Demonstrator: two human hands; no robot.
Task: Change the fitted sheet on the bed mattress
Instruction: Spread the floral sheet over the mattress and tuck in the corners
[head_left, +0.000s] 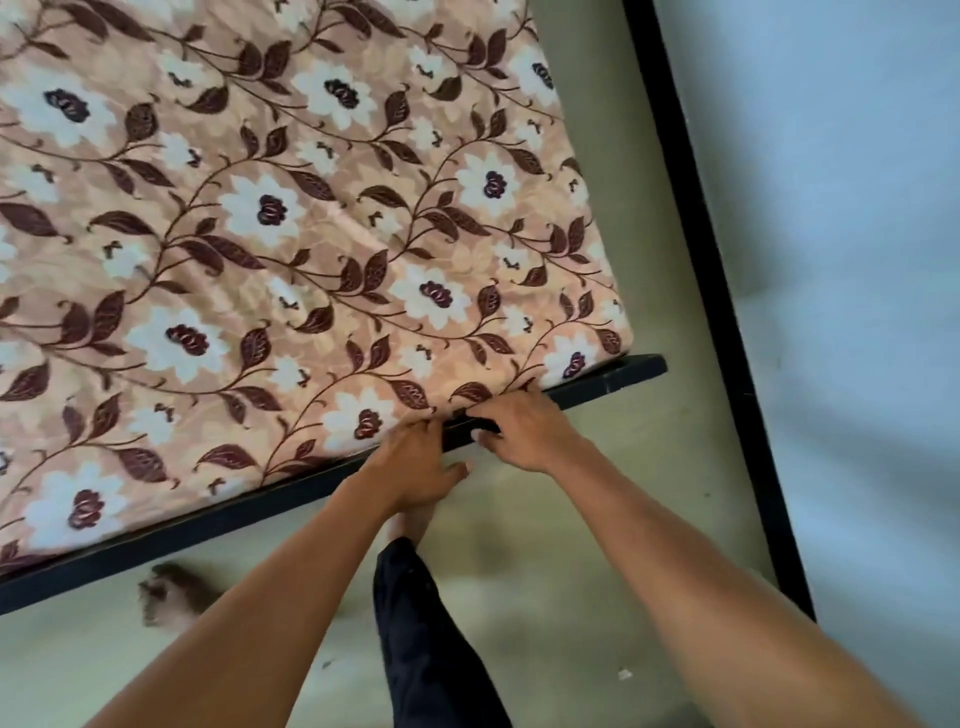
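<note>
A peach fitted sheet (291, 218) with white flowers and dark brown leaves covers the mattress, filling the upper left of the head view. The mattress lies on a black bed frame (218, 525) whose near edge runs diagonally. My left hand (415, 467) grips the sheet's hem at the near edge, fingers curled under the fabric. My right hand (519, 431) is just to its right, pinching the same hem where it meets the frame, close to the near right corner of the bed. The fingertips of both hands are hidden by the fabric and frame.
Pale green floor (571, 545) lies below the bed. My bare foot (410, 525) and dark trouser leg (426, 639) stand close to the frame. A black skirting strip (727, 312) borders a light blue wall (841, 260) at right. A blurred brown thing (171, 592) lies on the floor.
</note>
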